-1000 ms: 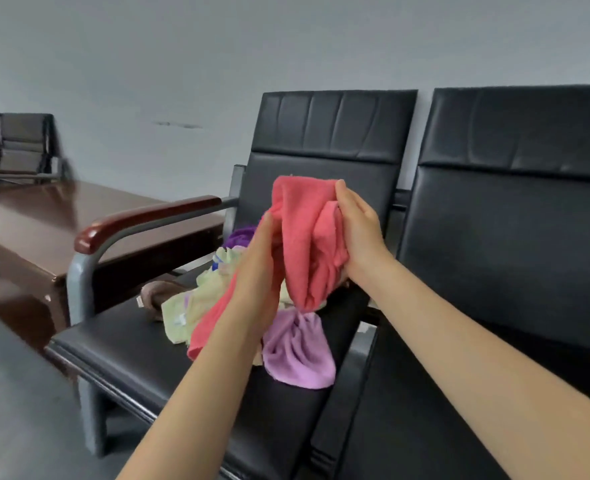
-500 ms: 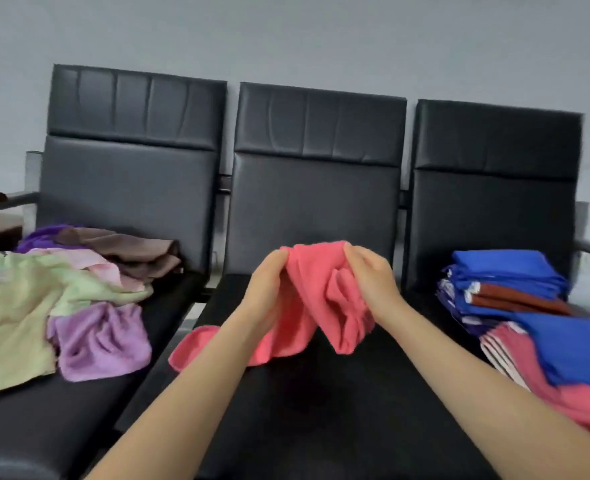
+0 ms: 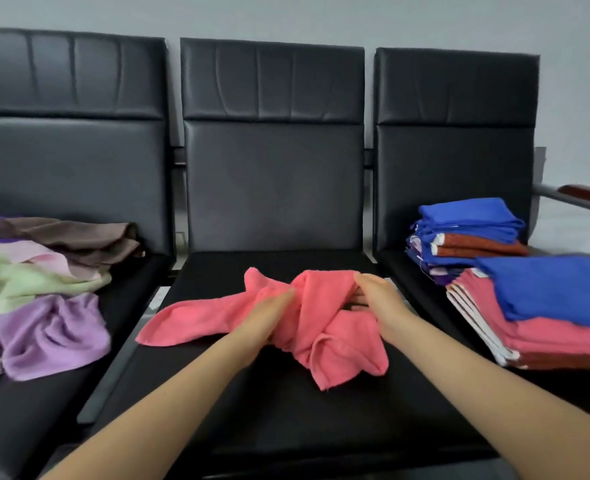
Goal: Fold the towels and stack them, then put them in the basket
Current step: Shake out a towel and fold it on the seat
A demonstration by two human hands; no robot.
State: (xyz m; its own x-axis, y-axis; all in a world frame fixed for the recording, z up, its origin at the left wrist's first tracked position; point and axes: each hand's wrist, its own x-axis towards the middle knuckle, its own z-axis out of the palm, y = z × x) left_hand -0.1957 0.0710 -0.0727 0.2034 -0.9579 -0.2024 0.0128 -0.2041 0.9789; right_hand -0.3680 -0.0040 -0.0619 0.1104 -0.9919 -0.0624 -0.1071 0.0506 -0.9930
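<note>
A row of three black padded seats (image 3: 272,188) is set against a plain grey wall, with a wooden-topped armrest (image 3: 584,195) seen at the far right. On the left seat a loose heap of unfolded towels (image 3: 44,292) is piled (purple, pale green, pink and brown), and on the right seat two stacks of folded towels (image 3: 515,271) are kept, blue and rust behind, blue over coral in front. The coral towel (image 3: 307,317) is spread crumpled on the middle seat cushion, one end trailing toward the left. Both forearms are stretched forward over the cushion. The left hand (image 3: 269,317) is laid on the towel's middle with fingers nearly straight, part of the cloth bunched over them; whether any is pinched cannot be told. The right hand (image 3: 376,296) is curled over the towel's upper right fold, gripping it. Half a second earlier the towel was held up between both hands; it has since been lowered onto the seat.
</note>
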